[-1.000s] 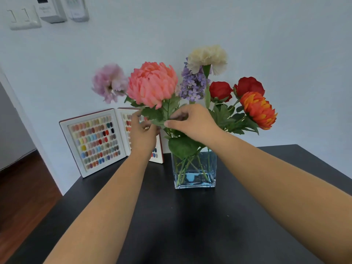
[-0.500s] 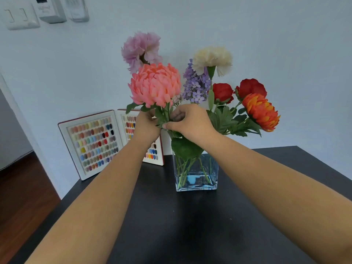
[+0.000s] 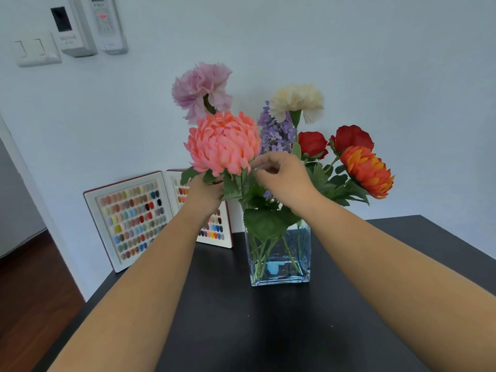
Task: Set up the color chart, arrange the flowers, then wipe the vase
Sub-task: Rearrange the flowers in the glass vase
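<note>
A square glass vase [image 3: 279, 260] with water stands on the black table [image 3: 241, 334] and holds several artificial flowers. A coral chrysanthemum [image 3: 224, 143] is in front, a lilac carnation [image 3: 201, 89] rises behind it, and a cream carnation [image 3: 296, 100], purple sprig, red roses and an orange bloom [image 3: 367, 170] spread to the right. My left hand [image 3: 205, 196] is closed on a stem just under the coral bloom. My right hand [image 3: 284, 179] hovers over the stems with curled, parted fingers. The open color chart [image 3: 128, 218] leans on the wall behind.
White wall close behind the table carries a light switch [image 3: 35, 49] and two mounted controllers [image 3: 77, 30]. Wooden floor [image 3: 32, 296] lies beyond the table's left edge. The chart's right page [image 3: 214, 233] is partly hidden by my left arm.
The lilac carnation swung from leaning left to standing upright behind the coral bloom. My right hand has lifted off the stems and loosened its fingers.
</note>
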The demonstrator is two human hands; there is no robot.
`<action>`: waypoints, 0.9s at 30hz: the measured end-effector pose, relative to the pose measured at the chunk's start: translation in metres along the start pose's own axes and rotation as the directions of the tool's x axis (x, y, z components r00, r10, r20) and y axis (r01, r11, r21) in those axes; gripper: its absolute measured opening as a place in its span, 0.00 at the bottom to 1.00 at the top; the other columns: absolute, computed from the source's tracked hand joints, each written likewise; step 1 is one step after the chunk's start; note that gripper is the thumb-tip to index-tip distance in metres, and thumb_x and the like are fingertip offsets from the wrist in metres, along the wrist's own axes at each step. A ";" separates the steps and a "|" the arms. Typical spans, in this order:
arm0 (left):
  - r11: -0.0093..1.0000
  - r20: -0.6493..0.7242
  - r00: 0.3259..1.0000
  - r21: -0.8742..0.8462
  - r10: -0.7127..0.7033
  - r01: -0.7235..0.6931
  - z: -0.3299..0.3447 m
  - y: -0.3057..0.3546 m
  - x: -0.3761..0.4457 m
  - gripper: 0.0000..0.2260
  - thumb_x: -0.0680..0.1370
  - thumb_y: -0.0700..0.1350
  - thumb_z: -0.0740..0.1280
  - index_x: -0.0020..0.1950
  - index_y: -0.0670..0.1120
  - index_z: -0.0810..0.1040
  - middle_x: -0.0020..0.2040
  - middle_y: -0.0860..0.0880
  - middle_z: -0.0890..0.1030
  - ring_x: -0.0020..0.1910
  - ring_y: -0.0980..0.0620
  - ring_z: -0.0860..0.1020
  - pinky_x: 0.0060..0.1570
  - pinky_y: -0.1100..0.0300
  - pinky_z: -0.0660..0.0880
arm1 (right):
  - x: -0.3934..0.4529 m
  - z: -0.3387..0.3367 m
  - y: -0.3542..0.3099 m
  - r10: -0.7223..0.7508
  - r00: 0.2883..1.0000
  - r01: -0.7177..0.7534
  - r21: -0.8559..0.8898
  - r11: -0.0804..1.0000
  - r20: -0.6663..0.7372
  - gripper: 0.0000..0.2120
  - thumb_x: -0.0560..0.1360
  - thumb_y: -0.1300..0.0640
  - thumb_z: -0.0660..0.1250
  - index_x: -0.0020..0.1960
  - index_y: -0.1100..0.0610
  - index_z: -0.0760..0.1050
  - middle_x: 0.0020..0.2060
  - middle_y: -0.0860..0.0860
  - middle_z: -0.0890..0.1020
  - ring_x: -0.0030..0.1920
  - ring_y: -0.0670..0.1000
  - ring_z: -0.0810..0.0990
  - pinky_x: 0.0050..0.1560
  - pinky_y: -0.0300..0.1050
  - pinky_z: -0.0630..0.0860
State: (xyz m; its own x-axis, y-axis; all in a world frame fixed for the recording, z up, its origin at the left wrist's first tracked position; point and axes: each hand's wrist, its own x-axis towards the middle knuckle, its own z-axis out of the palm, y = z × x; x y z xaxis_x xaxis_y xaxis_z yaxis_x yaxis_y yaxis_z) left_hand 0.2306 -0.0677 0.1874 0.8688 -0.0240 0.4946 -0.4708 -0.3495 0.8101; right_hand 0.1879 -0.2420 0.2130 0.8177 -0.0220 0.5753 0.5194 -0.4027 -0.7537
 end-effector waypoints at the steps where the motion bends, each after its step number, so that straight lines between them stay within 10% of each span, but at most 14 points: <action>1: 1.000 0.010 1.000 -0.021 -0.010 0.011 -0.001 0.000 -0.001 0.18 0.76 0.27 0.59 0.31 0.46 0.67 0.21 0.62 0.71 0.23 0.66 0.66 0.25 0.76 0.63 | 0.003 -0.002 -0.003 -0.003 1.000 0.003 -0.005 1.000 -0.025 0.09 0.74 0.62 0.67 0.45 0.47 0.78 0.39 0.58 0.84 0.36 0.55 0.81 0.43 0.51 0.80; 9: 0.988 0.070 0.996 -0.140 -0.058 0.067 -0.001 -0.002 0.001 0.03 0.77 0.30 0.61 0.46 0.34 0.74 0.41 0.42 0.72 0.42 0.45 0.63 0.42 0.52 0.65 | 0.032 -0.010 -0.030 -0.018 0.999 0.024 -0.116 0.993 0.050 0.10 0.77 0.50 0.66 0.56 0.51 0.80 0.29 0.47 0.79 0.20 0.38 0.73 0.28 0.34 0.68; 14: 0.970 0.118 0.992 -0.242 0.036 -0.007 -0.002 0.005 -0.014 0.18 0.75 0.29 0.66 0.40 0.53 0.83 0.35 0.57 0.83 0.35 0.62 0.79 0.38 0.68 0.75 | 0.039 -0.011 -0.037 0.024 0.980 -0.022 -0.011 1.000 0.197 0.16 0.74 0.67 0.63 0.32 0.53 0.80 0.22 0.49 0.74 0.19 0.42 0.65 0.22 0.33 0.63; 18: 0.945 0.146 0.989 -0.325 0.003 0.045 0.001 -0.002 -0.019 0.13 0.76 0.32 0.69 0.47 0.49 0.84 0.39 0.56 0.86 0.38 0.62 0.81 0.40 0.66 0.78 | 0.040 -0.011 -0.035 0.071 0.961 -0.075 0.003 0.997 0.269 0.26 0.73 0.70 0.60 0.22 0.50 0.77 0.16 0.43 0.70 0.18 0.42 0.62 0.20 0.31 0.60; 27: 0.950 0.025 0.994 -0.292 -0.107 0.110 0.023 -0.026 -0.055 0.18 0.76 0.33 0.64 0.50 0.58 0.80 0.53 0.50 0.84 0.52 0.62 0.80 0.50 0.59 0.74 | 0.040 -0.014 -0.033 0.072 0.969 -0.065 -0.039 0.997 0.238 0.10 0.73 0.67 0.61 0.36 0.61 0.77 0.24 0.50 0.70 0.23 0.46 0.64 0.21 0.32 0.62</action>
State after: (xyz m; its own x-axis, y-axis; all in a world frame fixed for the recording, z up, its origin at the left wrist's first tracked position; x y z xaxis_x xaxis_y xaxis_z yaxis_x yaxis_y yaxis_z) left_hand 0.1990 -0.0789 0.1322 0.9179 -0.0094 0.3968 -0.3966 -0.0614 0.9159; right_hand 0.1999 -0.2423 0.2649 0.8886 0.1676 0.4270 0.4553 -0.4361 -0.7762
